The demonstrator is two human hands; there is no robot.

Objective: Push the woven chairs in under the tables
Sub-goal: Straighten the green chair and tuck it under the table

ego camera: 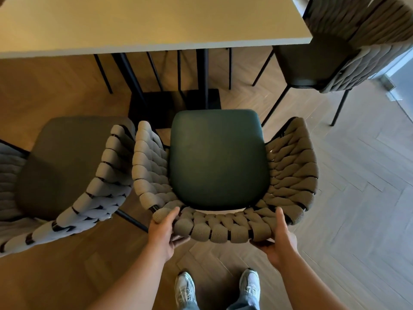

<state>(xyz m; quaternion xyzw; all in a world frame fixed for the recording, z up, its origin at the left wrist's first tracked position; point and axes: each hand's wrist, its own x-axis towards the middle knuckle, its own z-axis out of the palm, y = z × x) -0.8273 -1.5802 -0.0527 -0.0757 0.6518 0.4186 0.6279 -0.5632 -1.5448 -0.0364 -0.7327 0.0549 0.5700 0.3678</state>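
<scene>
A woven chair (219,162) with a dark green seat and a grey-brown braided backrest stands right below me, its seat facing the table (156,25). My left hand (164,231) grips the left part of the backrest rim, thumb on top and fingers underneath. My right hand (279,240) grips the right part of the same rim in the same way. The seat's front edge lies short of the pale tabletop's near edge, above the table's black base (174,101).
A second woven chair (67,171) stands close on the left, its backrest nearly touching mine. A third woven chair (348,48) sits at the table's right end. Thin black legs show under the table. Herringbone wood floor (357,198) lies to the right; my shoes (216,287) are below.
</scene>
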